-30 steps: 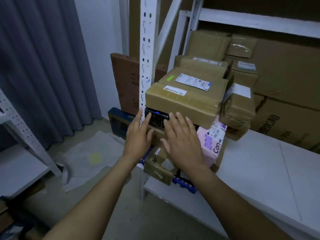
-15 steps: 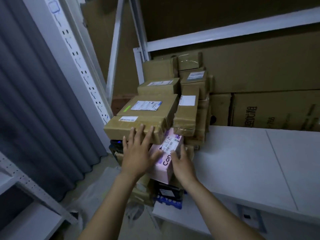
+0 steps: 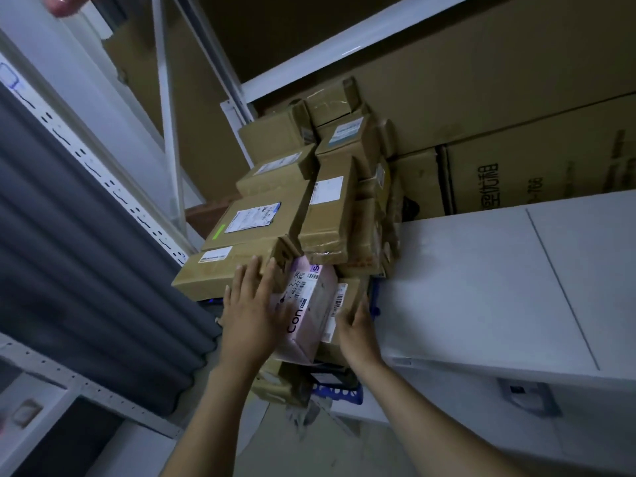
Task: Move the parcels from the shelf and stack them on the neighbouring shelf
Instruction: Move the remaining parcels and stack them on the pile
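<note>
A pile of taped brown parcels (image 3: pixel 261 215) stands at the left end of a white shelf (image 3: pixel 481 277). A pink box (image 3: pixel 311 315) with a barcode label sticks out of the pile's front, under a long brown parcel (image 3: pixel 220 270). My left hand (image 3: pixel 253 311) lies flat, fingers straight, on the pink box's left side and the long parcel's front face. My right hand (image 3: pixel 356 325) presses against the right side of the labelled brown parcel (image 3: pixel 344 304) next to the pink box, fingers slightly bent. A blue crate (image 3: pixel 339 394) shows beneath the pile.
Large cardboard cartons (image 3: pixel 537 173) fill the back of the shelf. A perforated white upright (image 3: pixel 103 173) and a grey curtain (image 3: pixel 75 287) stand on the left. Another white shelf frame (image 3: pixel 51 383) sits at lower left. The floor below shows crumpled wrapping.
The view has swung rightward and closer to the pile. My left hand slid from the dark box at the pile's front up onto the long parcel and pink box; my right hand moved to the pile's right side.
</note>
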